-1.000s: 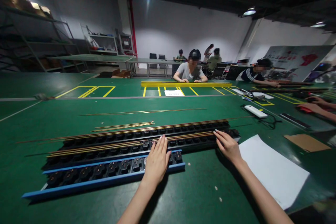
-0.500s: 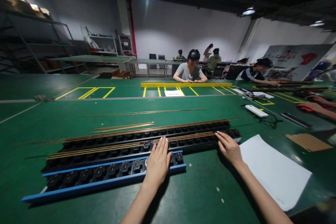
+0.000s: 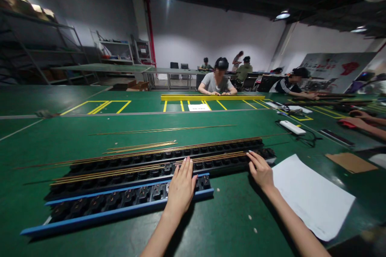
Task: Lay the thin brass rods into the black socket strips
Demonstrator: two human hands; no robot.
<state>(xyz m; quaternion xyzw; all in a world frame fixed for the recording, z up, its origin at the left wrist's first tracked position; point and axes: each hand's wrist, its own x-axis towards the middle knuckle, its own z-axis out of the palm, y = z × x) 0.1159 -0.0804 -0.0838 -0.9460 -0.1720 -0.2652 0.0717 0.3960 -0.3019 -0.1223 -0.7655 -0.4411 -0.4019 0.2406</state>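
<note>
My left hand (image 3: 181, 184) lies flat with fingers stretched out over thin brass rods (image 3: 111, 174) and across a blue channel (image 3: 117, 215) of black fittings. The rods rest lengthwise on a long black tray (image 3: 224, 167) with a row of black sockets. At their right end, the fingertips of my right hand (image 3: 259, 170) touch the rod ends, fingers extended. Behind it, a second black tray (image 3: 235, 145) carries more brass rods along its top. My left palm covers some of the black fittings (image 3: 128, 196) in the blue channel.
Loose brass rods (image 3: 141, 146) lie behind the trays. To the right are white paper (image 3: 313, 196), brown cardboard (image 3: 351, 162) and a white power strip (image 3: 292, 127) with a cable. Across the green table, a person (image 3: 218, 80) sits behind a yellow channel (image 3: 211, 97). Another person's hands (image 3: 357, 119) are at the right.
The view has shifted slightly, so things appear a little farther left. Both hands keep nearly the same place on the rods and trays.
</note>
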